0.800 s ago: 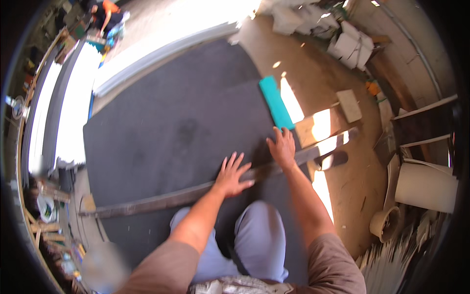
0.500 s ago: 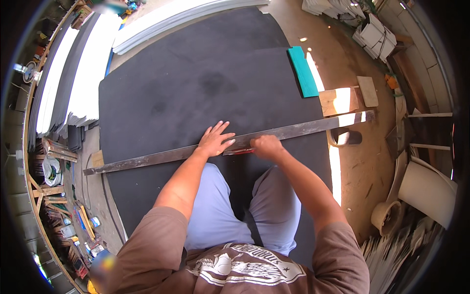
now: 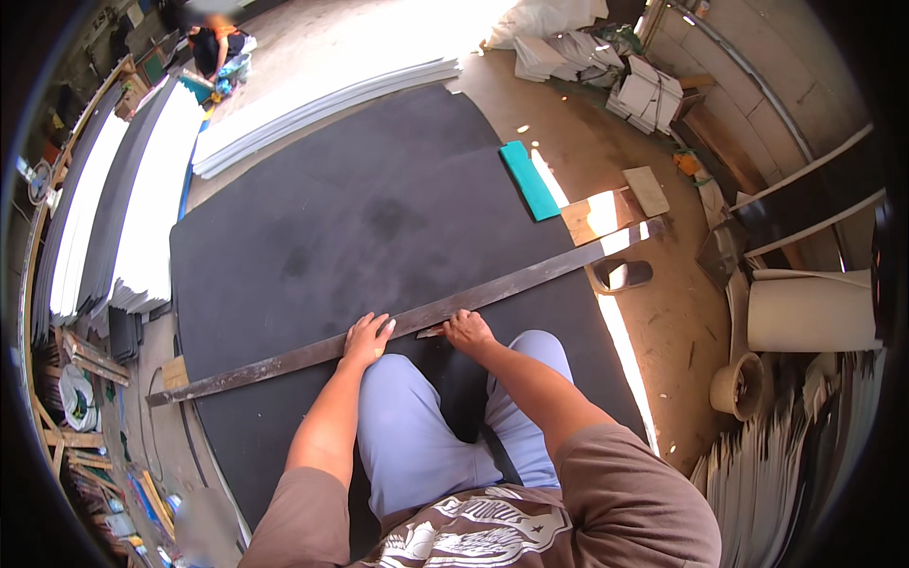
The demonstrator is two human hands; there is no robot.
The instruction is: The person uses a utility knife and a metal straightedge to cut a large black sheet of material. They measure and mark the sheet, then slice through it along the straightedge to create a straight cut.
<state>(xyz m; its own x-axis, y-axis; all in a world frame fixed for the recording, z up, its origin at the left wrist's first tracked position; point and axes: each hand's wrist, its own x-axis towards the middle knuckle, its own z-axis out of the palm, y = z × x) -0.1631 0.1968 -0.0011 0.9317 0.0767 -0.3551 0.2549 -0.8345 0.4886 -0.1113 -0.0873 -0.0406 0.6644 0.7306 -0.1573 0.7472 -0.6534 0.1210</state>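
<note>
A long dark metal straightedge (image 3: pixel 530 276) lies slantwise across a large black sheet (image 3: pixel 360 208). My left hand (image 3: pixel 365 341) rests over the straightedge, its fingertips reaching the far edge and its thumb apart. To the right of it, my right hand (image 3: pixel 468 329) is closed around a slim cutter knife (image 3: pixel 431 332), with the tip pointing left along the near edge of the bar. Most of the knife is covered by my fingers, and I cannot make out its blade. My knees are on either side, close to the straightedge.
A teal foam piece (image 3: pixel 530 182) lies at the sheet's right edge, near a wooden board (image 3: pixel 597 218) and a sandal (image 3: pixel 625 275). White sheets are stacked beyond (image 3: pixel 322 114) and at left (image 3: pixel 156 199). A person (image 3: pixel 213 47) crouches far back left. A beige roll (image 3: pixel 810 310) lies right.
The view has tilted upward and turned, bringing the crouching person into sight. My left hand's fingers have drawn closer together on the straightedge. My right hand still grips the knife beside the bar.
</note>
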